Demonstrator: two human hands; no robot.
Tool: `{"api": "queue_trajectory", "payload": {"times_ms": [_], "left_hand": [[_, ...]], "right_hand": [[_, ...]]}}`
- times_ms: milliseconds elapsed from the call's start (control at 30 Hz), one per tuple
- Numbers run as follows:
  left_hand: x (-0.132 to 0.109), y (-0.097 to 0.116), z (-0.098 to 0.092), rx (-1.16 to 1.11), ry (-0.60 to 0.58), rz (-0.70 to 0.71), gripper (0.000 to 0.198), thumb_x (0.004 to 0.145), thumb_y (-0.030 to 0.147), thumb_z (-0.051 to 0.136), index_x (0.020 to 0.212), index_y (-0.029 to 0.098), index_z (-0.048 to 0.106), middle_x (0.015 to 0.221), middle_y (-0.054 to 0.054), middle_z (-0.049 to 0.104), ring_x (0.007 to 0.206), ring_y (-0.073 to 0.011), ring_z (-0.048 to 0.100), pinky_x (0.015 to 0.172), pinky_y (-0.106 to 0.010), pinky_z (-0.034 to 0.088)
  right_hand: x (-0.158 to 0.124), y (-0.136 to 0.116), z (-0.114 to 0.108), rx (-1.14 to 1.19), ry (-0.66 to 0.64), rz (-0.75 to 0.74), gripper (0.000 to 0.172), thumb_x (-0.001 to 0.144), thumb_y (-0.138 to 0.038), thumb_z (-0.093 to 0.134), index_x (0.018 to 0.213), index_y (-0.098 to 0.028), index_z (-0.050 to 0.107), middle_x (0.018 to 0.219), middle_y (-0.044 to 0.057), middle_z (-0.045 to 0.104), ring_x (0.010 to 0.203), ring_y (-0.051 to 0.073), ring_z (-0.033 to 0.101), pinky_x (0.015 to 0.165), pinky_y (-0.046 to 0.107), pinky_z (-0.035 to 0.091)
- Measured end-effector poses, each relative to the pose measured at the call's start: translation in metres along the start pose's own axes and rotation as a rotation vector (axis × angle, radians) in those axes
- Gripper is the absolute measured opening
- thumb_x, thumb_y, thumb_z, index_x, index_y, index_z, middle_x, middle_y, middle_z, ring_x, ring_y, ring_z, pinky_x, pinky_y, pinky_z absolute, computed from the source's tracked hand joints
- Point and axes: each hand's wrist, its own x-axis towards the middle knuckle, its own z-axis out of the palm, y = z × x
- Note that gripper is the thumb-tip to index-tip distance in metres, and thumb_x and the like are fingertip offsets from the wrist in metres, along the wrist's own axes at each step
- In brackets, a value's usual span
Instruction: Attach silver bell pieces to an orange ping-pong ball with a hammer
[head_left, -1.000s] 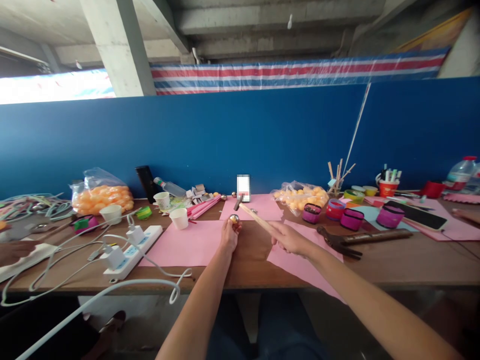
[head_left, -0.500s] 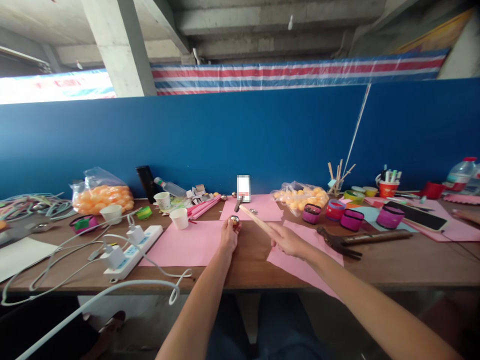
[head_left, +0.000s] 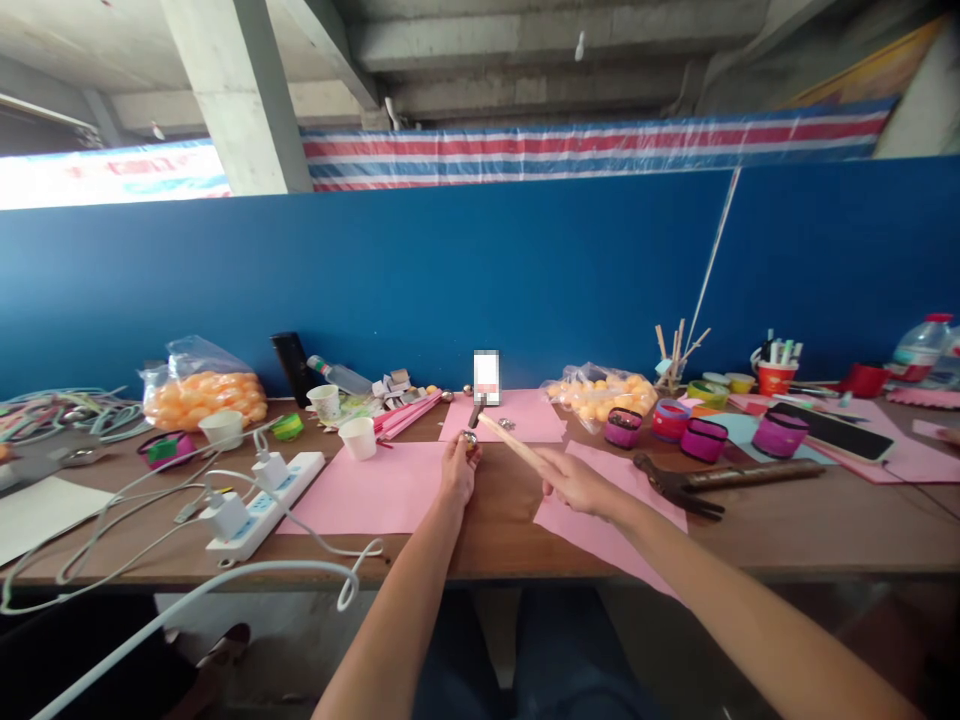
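My right hand (head_left: 574,480) is closed around the pale wooden handle of a hammer (head_left: 514,443). Its narrow dark head points away from me, close above a small shiny metal ball (head_left: 469,439). My left hand (head_left: 460,472) pinches that ball in its fingertips, low over the table's middle. Whether head and ball touch, I cannot tell. Pink paper (head_left: 375,490) lies left of my left hand, and another pink sheet (head_left: 555,510) is partly under my right forearm. Small shiny pieces (head_left: 507,424) rest on the pink sheet behind the hammer.
A claw hammer (head_left: 697,482) lies right of my right hand. Bags of orange balls (head_left: 206,400) and yellow balls (head_left: 600,393) stand at the back. Paper cups (head_left: 358,440), a power strip (head_left: 266,510) and looping white cables occupy the left. Purple bands (head_left: 780,432) and a phone (head_left: 832,432) are on the right.
The hammer head has shifted very slightly over the ball; both hands stay almost where they were. At the far right edge another person's hand has drawn back a little.
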Motion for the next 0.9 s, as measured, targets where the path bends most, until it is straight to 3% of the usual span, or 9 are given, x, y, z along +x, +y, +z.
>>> {"api": "queue_trajectory", "payload": {"times_ms": [267,500,700,900], "left_hand": [[-0.005,0.0012,0.0066,-0.013,0.005,0.013,0.032,0.068,0.01,0.064,0.098,0.02,0.056,0.075,0.002,0.057,0.07,-0.0066,0.059,0.077,-0.025,0.047],[-0.0022,-0.0003,0.0065,-0.024,0.019,0.003,0.024,0.072,0.005,0.059,0.092,0.019,0.057,0.087,-0.001,0.059,0.08,-0.008,0.059,0.083,-0.026,0.047],[-0.0019,0.0,0.0057,-0.019,0.021,-0.007,0.024,0.072,0.006,0.06,0.092,0.019,0.057,0.09,-0.002,0.059,0.081,-0.0084,0.06,0.087,-0.028,0.046],[-0.0021,0.0002,0.0039,0.004,0.026,-0.017,0.025,0.075,0.014,0.059,0.099,0.02,0.054,0.084,-0.002,0.06,0.075,-0.009,0.061,0.082,-0.03,0.049]], "right_hand": [[0.0006,0.0011,0.0012,-0.004,0.006,0.002,0.035,0.084,-0.027,0.037,0.115,-0.019,0.05,0.073,0.002,0.061,0.065,0.015,0.056,0.059,0.025,0.043],[0.0011,0.0007,-0.0016,-0.023,0.03,0.022,0.037,0.086,-0.028,0.034,0.12,-0.019,0.046,0.066,0.0,0.059,0.057,0.013,0.053,0.053,0.022,0.039],[0.001,0.0012,-0.0018,-0.006,0.038,-0.003,0.033,0.085,-0.027,0.034,0.114,-0.021,0.051,0.074,0.002,0.061,0.065,0.015,0.056,0.061,0.026,0.042],[0.0006,0.0051,0.0016,-0.011,-0.002,-0.014,0.034,0.083,-0.024,0.036,0.114,-0.02,0.05,0.07,0.001,0.06,0.062,0.014,0.054,0.059,0.025,0.042]]}}
